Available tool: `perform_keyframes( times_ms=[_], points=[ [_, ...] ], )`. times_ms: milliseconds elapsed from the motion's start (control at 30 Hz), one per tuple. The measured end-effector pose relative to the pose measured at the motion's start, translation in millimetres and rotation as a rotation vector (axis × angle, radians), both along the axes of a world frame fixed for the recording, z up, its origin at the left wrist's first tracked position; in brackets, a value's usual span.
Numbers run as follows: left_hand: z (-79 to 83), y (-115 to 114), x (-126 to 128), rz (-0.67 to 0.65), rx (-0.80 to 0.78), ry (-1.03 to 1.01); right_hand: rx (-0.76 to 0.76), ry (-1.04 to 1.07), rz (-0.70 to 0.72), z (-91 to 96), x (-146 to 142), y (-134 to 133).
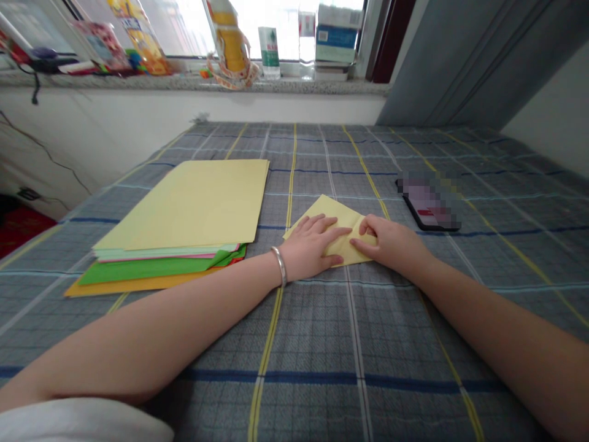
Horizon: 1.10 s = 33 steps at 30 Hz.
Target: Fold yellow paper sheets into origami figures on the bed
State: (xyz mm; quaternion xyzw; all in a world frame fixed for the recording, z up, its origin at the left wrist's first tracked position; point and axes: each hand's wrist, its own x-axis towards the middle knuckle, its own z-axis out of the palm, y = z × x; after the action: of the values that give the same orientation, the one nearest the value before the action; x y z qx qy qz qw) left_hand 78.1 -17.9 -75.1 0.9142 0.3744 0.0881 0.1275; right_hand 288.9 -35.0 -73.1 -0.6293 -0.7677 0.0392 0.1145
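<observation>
A small folded yellow paper lies on the grey plaid cloth in the middle. My left hand, with a silver bangle at the wrist, lies flat on the paper, fingers stretched out to the right. My right hand rests on the paper's right part, its fingers curled and its fingertips pressing down on a fold next to the left fingertips. Neither hand lifts the paper off the cloth.
A stack of coloured sheets, yellow on top with green, pink and orange below, lies to the left. A dark phone lies to the right of the paper. The window sill at the back carries boxes, packets and bottles.
</observation>
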Motion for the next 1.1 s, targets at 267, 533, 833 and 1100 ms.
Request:
perform_keyframes(
  times_ms=[267,533,833,1100],
  points=[
    [1.3,0,-4,-0.100,-0.009,-0.077,0.027,0.065,0.029,-0.8,3,2],
    [1.5,-2,-1,-0.318,0.122,-0.119,0.054,0.113,0.064,1.3,3,2],
    [-2.4,-5,3,-0.286,0.149,-0.128,0.016,0.066,0.047,2.1,0,5],
    [-8.6,-2,4,-0.309,0.178,-0.160,0.040,0.002,0.065,-3.0,0,5]
  ],
)
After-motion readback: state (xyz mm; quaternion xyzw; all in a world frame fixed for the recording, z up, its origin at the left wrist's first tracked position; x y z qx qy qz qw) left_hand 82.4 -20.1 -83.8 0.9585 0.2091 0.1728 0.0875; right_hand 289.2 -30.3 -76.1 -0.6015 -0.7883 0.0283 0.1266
